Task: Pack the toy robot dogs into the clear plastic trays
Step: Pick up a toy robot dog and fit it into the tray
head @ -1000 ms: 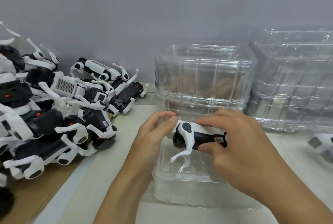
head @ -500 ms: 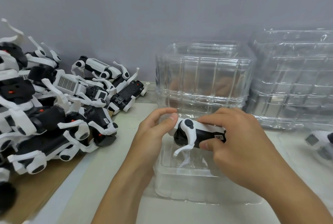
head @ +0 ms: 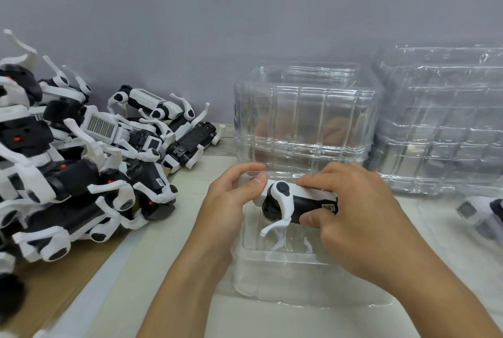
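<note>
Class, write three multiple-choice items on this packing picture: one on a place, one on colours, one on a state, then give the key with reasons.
1. Where is the heap of unpacked toy dogs?
A. On the person's left
B. On the person's right
C. Inside the stacked trays

2. What colours is the toy robot dog being held?
A. Red and yellow
B. Black and white
C. All green

3. How is that dog held?
A. Lying loose on the table
B. By one hand only
C. By both hands over the clear tray

Key: 1 A, the heap fills the left side. 2 B, black body, white legs. 3 C, left hand and right hand both grip it above the tray.
</note>
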Demonstrator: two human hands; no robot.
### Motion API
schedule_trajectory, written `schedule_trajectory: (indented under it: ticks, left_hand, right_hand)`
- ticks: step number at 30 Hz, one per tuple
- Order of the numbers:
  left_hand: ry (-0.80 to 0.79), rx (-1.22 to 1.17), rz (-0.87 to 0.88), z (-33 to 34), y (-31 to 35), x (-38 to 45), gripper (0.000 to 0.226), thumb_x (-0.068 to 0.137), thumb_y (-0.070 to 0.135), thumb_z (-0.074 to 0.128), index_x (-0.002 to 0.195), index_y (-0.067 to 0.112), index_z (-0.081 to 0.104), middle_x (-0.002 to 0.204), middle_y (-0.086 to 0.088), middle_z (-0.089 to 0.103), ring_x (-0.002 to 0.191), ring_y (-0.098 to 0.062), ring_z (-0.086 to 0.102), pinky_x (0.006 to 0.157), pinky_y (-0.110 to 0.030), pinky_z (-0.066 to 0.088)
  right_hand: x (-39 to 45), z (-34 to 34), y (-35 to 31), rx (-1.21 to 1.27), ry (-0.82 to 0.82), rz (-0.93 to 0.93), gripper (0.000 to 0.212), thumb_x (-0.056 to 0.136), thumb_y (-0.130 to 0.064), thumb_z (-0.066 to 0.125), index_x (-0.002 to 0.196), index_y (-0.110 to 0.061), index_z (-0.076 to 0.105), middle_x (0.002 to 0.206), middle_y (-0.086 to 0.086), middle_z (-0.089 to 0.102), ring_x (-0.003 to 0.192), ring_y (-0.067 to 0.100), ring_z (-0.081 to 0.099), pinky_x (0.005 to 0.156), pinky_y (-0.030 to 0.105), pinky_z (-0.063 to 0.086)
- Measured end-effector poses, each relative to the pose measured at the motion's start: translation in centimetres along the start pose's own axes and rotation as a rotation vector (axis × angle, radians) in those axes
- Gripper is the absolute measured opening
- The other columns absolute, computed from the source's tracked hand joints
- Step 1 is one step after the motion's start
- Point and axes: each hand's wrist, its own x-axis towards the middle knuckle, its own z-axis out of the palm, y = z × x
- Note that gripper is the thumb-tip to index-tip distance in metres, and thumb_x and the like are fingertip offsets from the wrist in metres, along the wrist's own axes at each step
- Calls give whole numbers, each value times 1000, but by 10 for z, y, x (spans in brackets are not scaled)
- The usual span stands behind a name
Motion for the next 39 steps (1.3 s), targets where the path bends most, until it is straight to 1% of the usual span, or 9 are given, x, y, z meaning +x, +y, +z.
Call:
schedule_trajectory:
  ticks: [1,3,6,13,17,21,29,32,39]
  left_hand:
    - [3,3,0,0,0,0,18,77,26,74,94,29,77,119,-14,68,116,-38,62,107,-61,43]
    - [8,-2,-1,0,0,0,13,85,21,73,95,29,77,118,-14,69,115,-39,63,106,-62,43]
    - [13,-3,-8,-1,-2,1,15,92,17,66,94,28,77,119,-15,68,116,-40,62,106,-62,43]
    - [20,8,-10,0,-1,1,16,93,18,65,95,29,76,118,-14,69,114,-37,64,105,-61,44]
    - [26,-2,-13,0,0,0,16,93,17,64,95,28,76,118,-21,66,113,-41,63,104,-62,45]
    - [24,-4,-16,0,1,0,18,94,14,64,94,27,76,118,-22,66,112,-43,63,102,-61,47]
    - [25,23,-10,0,0,0,20,94,14,64,94,29,76,118,-18,66,112,-40,64,101,-57,49]
    - [26,15,-10,0,0,1,21,94,12,63,93,29,77,119,-17,66,112,-41,64,101,-58,49]
    - [39,26,-12,0,0,1,23,95,12,63,92,30,76,120,-16,66,113,-42,63,104,-61,46]
  right_hand:
    - [0,0,0,-4,-1,-1,16,77,-18,74,87,-29,69,84,-14,56,88,7,44,78,37,44]
    - [0,0,0,-6,-2,-3,17,77,-18,74,88,-30,69,85,-14,56,88,7,44,78,37,44]
    - [0,0,0,-4,0,-6,19,77,-18,75,89,-31,69,84,-14,56,89,8,44,78,36,44]
    - [0,2,0,-28,15,-21,18,77,-18,76,90,-30,70,83,-14,55,87,9,44,78,37,44]
    - [0,3,0,-57,17,-37,18,79,-20,75,92,-31,70,82,-15,54,87,7,43,77,33,42]
    - [-1,3,0,-81,10,-43,16,81,-22,74,93,-32,69,83,-15,53,87,8,42,77,31,41]
    - [-1,3,-2,-133,-2,-50,16,83,-23,71,93,-34,66,86,-14,52,88,9,41,75,30,39]
    - [-1,3,-2,-142,-2,-49,16,82,-23,71,93,-33,66,87,-13,53,89,9,42,77,32,41]
    - [-2,3,-3,-149,-6,-53,16,83,-22,70,94,-33,67,86,-14,53,89,9,41,77,32,41]
